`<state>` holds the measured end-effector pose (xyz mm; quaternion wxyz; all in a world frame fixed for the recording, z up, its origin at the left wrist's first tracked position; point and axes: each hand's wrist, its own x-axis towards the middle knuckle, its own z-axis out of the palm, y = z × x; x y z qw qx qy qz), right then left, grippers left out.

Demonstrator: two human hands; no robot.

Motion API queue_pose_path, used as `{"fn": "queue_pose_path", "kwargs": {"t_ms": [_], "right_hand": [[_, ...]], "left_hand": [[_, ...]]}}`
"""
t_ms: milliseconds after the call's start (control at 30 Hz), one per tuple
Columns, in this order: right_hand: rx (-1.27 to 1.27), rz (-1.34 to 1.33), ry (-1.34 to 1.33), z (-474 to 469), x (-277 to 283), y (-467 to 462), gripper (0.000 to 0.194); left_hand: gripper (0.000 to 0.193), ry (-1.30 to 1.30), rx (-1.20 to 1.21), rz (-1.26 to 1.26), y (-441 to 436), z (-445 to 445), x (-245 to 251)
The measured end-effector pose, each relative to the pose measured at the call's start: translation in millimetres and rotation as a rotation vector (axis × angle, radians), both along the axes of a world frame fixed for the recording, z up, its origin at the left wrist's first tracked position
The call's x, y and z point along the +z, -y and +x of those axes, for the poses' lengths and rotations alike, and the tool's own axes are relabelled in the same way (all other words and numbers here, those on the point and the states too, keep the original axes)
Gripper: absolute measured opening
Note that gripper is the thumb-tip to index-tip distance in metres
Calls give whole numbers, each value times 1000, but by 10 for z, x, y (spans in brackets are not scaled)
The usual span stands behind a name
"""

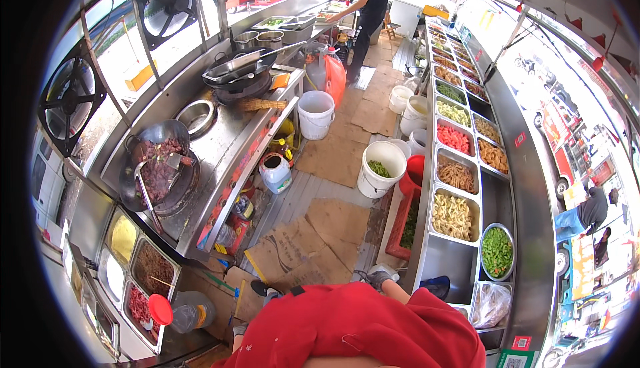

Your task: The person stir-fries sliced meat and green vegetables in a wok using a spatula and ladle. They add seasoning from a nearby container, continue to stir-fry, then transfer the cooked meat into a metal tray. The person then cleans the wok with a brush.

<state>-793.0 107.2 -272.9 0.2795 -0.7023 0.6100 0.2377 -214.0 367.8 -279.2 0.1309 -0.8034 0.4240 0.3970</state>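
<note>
My right hand [380, 278], in a grey glove, hangs low beside the right counter. It is at a white container [387, 269] near the floor; whether it grips this is unclear. My left hand [240, 329], also gloved, shows only in part at the edge of my red top, close to a clear plastic jug [194, 312]. Its fingers are mostly hidden. By my right side a red crate [397, 245] holds greens. Above it, the counter carries a metal bowl of chopped greens [497, 251] and a clear plastic bag [491, 304].
Stir-fried meat [159, 178] with a ladle and spatula fills a wok [131, 193] on the left stove. Steel food pans [452, 215] line the right counter. White buckets [382, 168] and flattened cardboard [325, 238] cover the aisle floor. Another person [369, 8] stands at the far end.
</note>
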Motion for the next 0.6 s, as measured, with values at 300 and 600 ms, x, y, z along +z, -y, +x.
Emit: {"fn": "queue_pose_path", "kwargs": {"t_ms": [300,600], "right_hand": [[66,-221,-56,143,449,-16,28],[-156,127,-69,285,1154,-31,47]], "left_hand": [[16,26,-133,-16,52,19,-74],[17,67,-239,-26,127,75,-54]]}}
